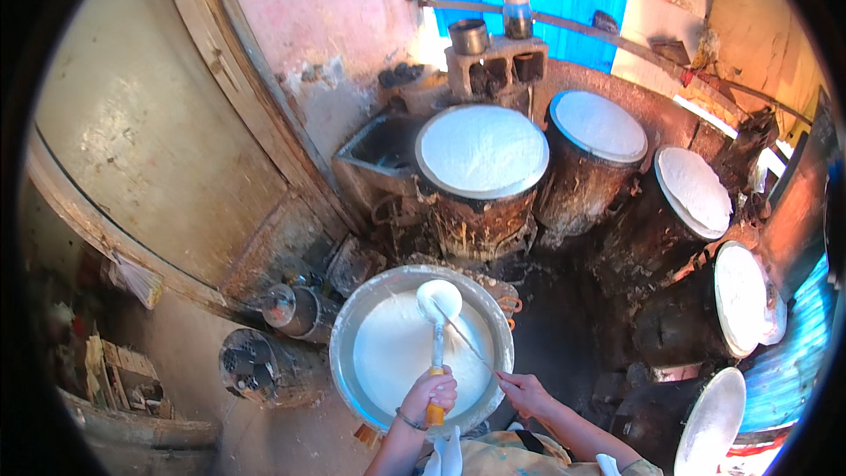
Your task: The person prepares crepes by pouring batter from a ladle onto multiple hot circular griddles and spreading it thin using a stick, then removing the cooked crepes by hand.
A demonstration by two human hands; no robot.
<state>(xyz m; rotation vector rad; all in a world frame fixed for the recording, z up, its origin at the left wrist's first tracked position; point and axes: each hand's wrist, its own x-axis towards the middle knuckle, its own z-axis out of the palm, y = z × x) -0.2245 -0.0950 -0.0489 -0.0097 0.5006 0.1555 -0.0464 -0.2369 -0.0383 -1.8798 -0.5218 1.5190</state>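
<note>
Ladle (430, 293), clasped by left fingers (440, 386), is over a basin's (342, 344) white liquid (379, 353); right fingers (513, 384) grip a rod (467, 341).

Gripping in a tight fist with the left hand (429, 394), clasping just to its right with the right hand (525, 393), slanting both forearms (583, 433) inward from the near side.

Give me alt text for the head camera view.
A person's left hand grips a yellow-handled metal ladle above a grey metal basin of white liquid; the right hand holds a thin grey rod toward the ladle. Beyond stand sooty drums with round white tops.
</note>
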